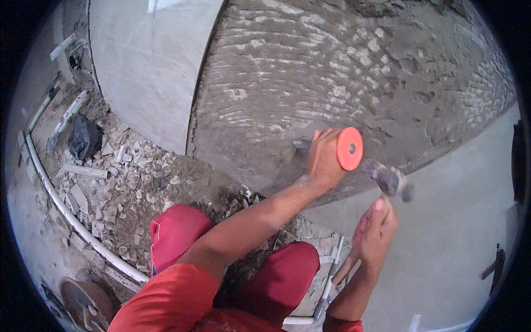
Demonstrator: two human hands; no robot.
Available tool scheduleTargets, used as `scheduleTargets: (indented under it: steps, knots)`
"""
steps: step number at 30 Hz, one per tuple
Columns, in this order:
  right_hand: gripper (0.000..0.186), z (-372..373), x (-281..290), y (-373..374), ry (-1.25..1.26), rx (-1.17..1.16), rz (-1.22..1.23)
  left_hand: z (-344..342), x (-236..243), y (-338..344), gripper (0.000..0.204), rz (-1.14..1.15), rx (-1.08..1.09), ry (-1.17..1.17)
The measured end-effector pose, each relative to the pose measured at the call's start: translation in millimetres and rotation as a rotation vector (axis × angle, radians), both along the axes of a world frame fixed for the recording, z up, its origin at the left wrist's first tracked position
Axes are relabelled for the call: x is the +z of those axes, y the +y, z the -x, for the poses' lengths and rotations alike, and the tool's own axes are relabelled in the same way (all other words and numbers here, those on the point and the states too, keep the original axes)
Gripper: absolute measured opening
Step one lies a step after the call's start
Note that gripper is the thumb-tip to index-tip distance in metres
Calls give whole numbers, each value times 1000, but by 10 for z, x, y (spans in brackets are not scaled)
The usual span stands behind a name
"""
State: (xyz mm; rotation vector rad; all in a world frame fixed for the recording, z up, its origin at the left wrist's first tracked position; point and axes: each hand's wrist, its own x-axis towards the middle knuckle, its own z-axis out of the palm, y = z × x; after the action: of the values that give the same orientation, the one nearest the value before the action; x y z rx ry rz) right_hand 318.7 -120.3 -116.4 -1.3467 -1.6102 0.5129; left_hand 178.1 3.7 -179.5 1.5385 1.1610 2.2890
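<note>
My left hand [325, 157] is wrapped round a chisel with an orange disc-shaped guard [350, 148]. Its blurred metal end [301, 144] points left against the rough grey mortar surface [276, 83], which carries pale ridged marks. My right hand [378, 228] grips a hammer by its wooden handle [344, 270]. The dusty, smeared hammer head [390, 180] is just right of the guard, with a small gap between them. Most of the chisel shaft is hidden by my left fingers.
Smooth grey slabs [146, 66] [442, 221] border the mortar at upper left and lower right. Broken rubble [127, 182] covers ground at left, with a black plastic bag [84, 136] and white pipe [72, 218]. A round tub [83, 296] stands lower left; another pipe [332, 271] lies beside my right forearm.
</note>
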Motion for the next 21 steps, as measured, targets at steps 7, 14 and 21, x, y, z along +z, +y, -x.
scheduleTargets:
  steps: [7, 14, 21]
  knots:
    - [45, -224, -54, -363, 723, 381, -204, -175, -151, -153, 24, 50, -153, 282]
    - [57, -218, -6, -646, 627, 335, -387, -275, -34, -285, 28, -272, -197, 226]
    - [49, -193, -372, -551, 934, -202, -682, -232, -114, -196, 26, -384, -212, 179]
